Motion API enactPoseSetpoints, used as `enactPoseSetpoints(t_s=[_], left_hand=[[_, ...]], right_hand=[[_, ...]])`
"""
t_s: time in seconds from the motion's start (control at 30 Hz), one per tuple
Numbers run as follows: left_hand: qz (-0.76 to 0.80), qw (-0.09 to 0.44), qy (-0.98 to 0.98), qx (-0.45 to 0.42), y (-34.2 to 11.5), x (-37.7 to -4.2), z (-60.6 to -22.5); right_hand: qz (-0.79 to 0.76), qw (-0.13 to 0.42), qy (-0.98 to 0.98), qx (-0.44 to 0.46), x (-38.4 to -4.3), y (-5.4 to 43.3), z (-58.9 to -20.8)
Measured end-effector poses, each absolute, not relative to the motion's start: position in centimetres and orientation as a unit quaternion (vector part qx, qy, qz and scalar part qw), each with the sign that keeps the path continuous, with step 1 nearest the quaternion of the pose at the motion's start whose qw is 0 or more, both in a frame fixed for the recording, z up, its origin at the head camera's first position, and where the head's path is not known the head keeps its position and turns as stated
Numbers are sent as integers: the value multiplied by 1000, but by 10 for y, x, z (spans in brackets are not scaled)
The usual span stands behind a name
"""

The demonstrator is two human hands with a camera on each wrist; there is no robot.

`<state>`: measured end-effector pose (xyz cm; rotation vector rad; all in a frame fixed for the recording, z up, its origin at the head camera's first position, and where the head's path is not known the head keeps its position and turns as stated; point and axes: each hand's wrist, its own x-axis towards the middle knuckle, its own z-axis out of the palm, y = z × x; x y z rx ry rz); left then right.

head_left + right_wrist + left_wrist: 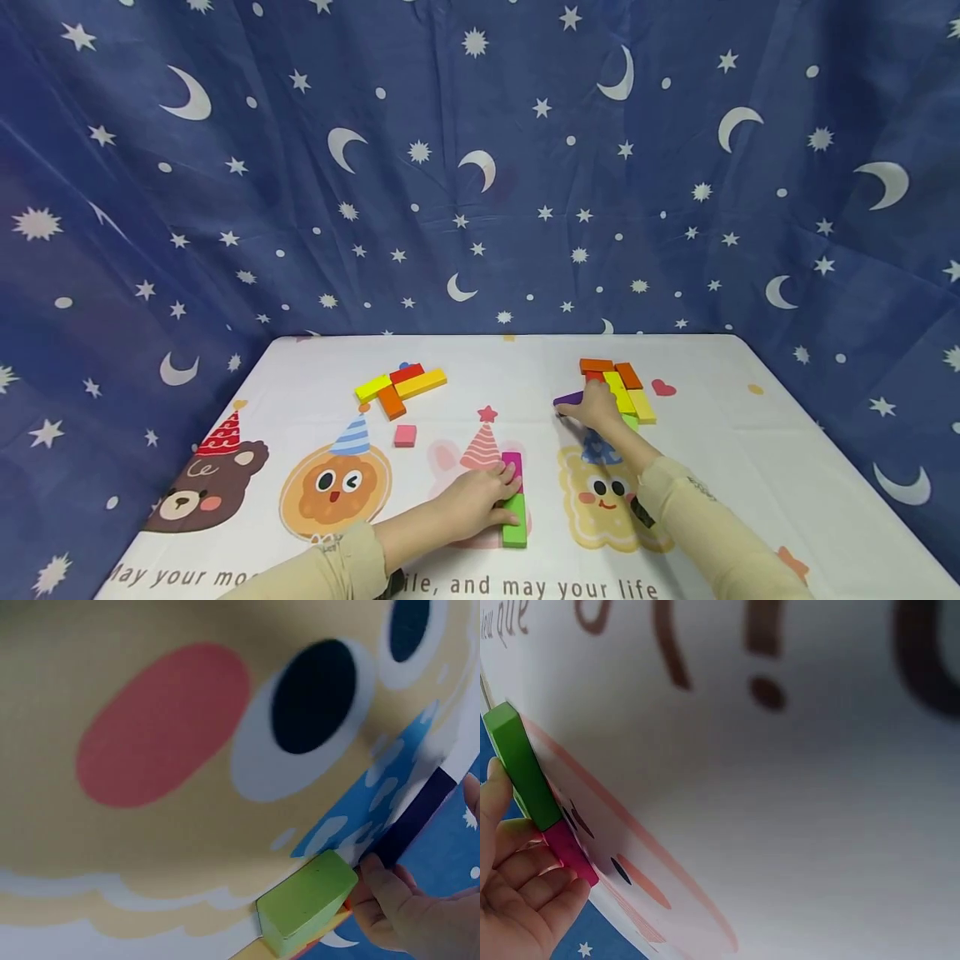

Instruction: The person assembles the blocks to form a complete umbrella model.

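Note:
My left hand [480, 500] lies over two blocks set end to end. Its bent fingers hold the magenta block [571, 855], and the thumb touches the green block [526, 769]. Farther off on the right, my right hand [600, 408] grips a dark purple block [568, 400] between thumb and fingers. In the right wrist view that purple block [412, 817] runs along the tablecloth, with a light green block [307, 900] close to the thumb. Beyond the right hand sit orange blocks [628, 376], a yellow block [618, 393] and a pale yellow block [642, 407]; a red block [594, 377] is partly covered.
At back left lies a group with a yellow block [372, 389], a red block [407, 374], an amber block [422, 383] and an orange block [392, 403]. A pink cube [405, 436] stands apart nearer. A blue starry curtain [480, 183] hangs behind the printed white tablecloth [720, 483].

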<state>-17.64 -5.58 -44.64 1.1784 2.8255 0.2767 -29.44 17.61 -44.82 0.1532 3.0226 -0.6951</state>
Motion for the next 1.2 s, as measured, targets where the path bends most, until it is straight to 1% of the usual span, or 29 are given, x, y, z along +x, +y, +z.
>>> enactPoseSetpoints(t_s=[0.17, 0.43, 0.67, 0.93, 1.2], left_hand=[[95, 37, 919, 380, -58, -179, -445], [81, 32, 920, 383, -58, -184, -440], [86, 44, 918, 384, -58, -182, -443], [94, 44, 917, 385, -57, -181, -446], [92, 38, 916, 389, -57, -179, -448]], right_hand=[[-219, 14, 975, 44, -298, 174, -447], [-205, 29, 978, 33, -301, 171, -444], [-205, 35, 978, 25, -296, 174, -448], [-185, 33, 982, -11, -291, 178, -448], [-208, 21, 977, -42, -292, 186, -449]])
